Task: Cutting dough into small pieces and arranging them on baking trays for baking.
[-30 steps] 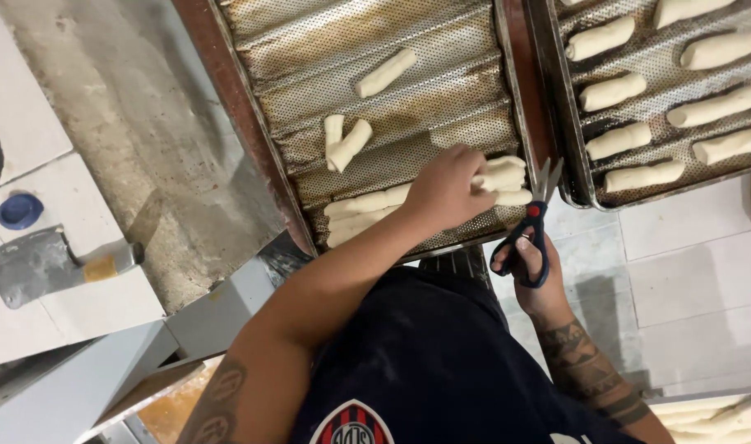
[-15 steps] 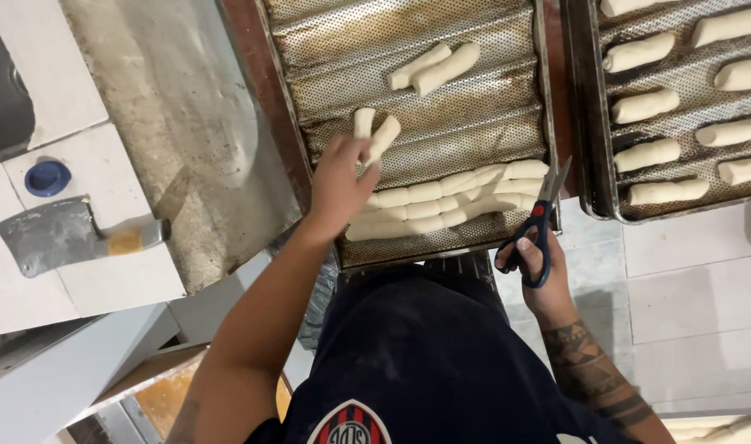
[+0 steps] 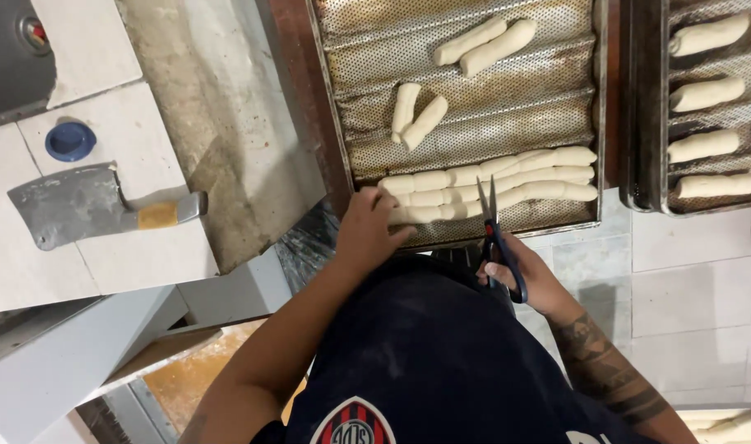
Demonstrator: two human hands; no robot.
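The left hand [image 3: 367,230] is resting at the near edge of the perforated baking tray [image 3: 342,148], its fingers curled down onto the left end of the long dough ropes [image 3: 490,185]; it is pressing or gripping that end (which of the two cannot be told, since the fingertips are hidden). The right hand [image 3: 527,279] is holding a pair of scissors [image 3: 494,234] by the dark handles, fingers closed through the loops. The blades are pointing away from the body and are lying slightly parted over the nearest dough rope, about midway along the tray's front channel.

The dough ropes are lying side by side in the two front channels of the tray, running left to right. Farther back on the same tray, two short cut pieces [image 3: 416,115] are sitting together in a middle channel, and two longer pieces [image 3: 486,41] are sitting in a channel beyond them.

A second tray [image 3: 647,123] is standing just to the right, carrying separate dough pieces in its channels. To the left, on a white tiled surface [image 3: 104,263], a cleaver [image 3: 87,205] with a yellowish handle is lying flat, and a blue round cap [image 3: 69,141] is sitting near it.
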